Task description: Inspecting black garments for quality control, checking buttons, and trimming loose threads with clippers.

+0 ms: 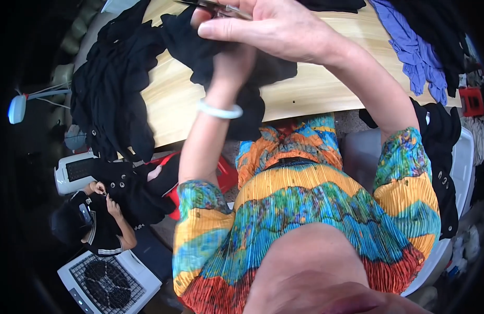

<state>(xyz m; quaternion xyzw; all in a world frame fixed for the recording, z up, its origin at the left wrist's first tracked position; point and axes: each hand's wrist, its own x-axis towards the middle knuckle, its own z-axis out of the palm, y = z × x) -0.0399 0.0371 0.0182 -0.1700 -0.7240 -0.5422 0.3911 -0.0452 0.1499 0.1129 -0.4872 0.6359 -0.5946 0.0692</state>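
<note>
1. The right hand (276, 31) was raised over the wooden table (315, 89), its fingers pressed together around a small metal tool (221, 9) (probably snips, though the top edge cut most of it off); the thumb lay flat along the near side.

2. The left hand (232, 63) came up beneath it, a pale bangle (219, 110) on the wrist; its fingers were buried in the black garment (221, 49), gripping a bunch of the cloth, but how they were set could not be told.

3. The black garment hung between the two hands above the table's near edge, the rest draping down toward the lap; it looked soft, light and limp, likely to sag and slip wherever unsupported, so a hold close beside the spot being worked seemed best.

4. A heap of black clothes (108, 89) lay at the table's left end; a blue cloth (417, 52) lay at the right.

5. Lower left, another person (95, 220) handled a dark buttoned piece beside a fan (106, 282).
</note>
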